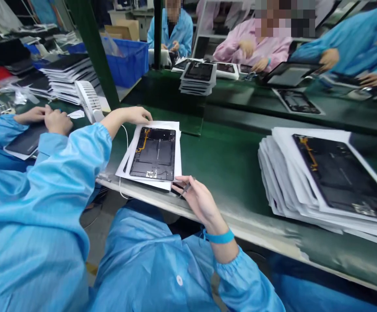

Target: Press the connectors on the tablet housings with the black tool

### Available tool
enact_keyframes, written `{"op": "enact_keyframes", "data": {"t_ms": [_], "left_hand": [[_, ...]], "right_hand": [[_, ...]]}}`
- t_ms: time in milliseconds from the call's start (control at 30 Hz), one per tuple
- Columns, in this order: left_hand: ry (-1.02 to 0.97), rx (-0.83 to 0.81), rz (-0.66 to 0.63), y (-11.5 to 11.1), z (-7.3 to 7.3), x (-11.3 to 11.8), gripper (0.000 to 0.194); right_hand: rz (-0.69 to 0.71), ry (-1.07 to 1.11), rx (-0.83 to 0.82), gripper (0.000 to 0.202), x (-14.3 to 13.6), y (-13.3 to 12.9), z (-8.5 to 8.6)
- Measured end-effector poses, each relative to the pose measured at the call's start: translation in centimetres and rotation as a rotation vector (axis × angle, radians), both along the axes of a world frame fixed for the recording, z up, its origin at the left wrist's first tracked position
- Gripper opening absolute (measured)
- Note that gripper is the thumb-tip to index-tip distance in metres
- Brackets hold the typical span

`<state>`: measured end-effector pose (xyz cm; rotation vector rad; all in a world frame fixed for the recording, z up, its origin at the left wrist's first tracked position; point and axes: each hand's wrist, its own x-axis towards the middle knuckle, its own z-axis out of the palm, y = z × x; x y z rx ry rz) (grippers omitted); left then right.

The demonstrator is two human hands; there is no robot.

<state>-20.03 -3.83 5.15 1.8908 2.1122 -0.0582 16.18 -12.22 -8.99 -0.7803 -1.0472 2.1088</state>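
A black tablet back panel (157,158) with an orange flex cable lies on white sheets (178,149) near the table's front edge. My left hand (136,115) reaches over its top edge, fingers curled together at the rim of the white sheets; its thumb is mostly hidden. At the panel's lower right corner is my right hand (199,197), palm turned up, with metal tweezers (185,189) between its fingers. Its fingertips touch or nearly touch the sheet corner.
To the right stands a tall stack of white sheets (273,186) topped by another panel (341,173). A white fan (89,100) and a co-worker's hands (58,121) are left. Behind are a blue bin (128,63), a smaller stack (198,78) and seated people.
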Motion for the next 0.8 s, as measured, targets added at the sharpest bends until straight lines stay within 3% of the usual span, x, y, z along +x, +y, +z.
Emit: {"op": "enact_keyframes", "data": {"t_ms": [133, 300, 467, 800], "left_hand": [[0.167, 0.188, 0.104, -3.5, -2.0, 0.8, 0.058], [0.273, 0.164, 0.169, -6.3, -4.8, 0.6, 0.052], [0.301, 0.187, 0.033, -4.8, -5.9, -0.2, 0.060], [0.335, 0.066, -0.278, 0.6, -4.3, -1.3, 0.038]], "right_hand": [[-0.037, -0.046, 0.030, 0.051, 0.2, 0.2, -0.2], [-0.045, -0.075, 0.017, 0.062, -0.3, 0.0, -0.3], [-0.009, -0.100, 0.016, 0.060, 0.3, -1.6, 0.3], [0.027, -0.031, -0.018, 0.059, 0.1, -2.6, 0.1]]}}
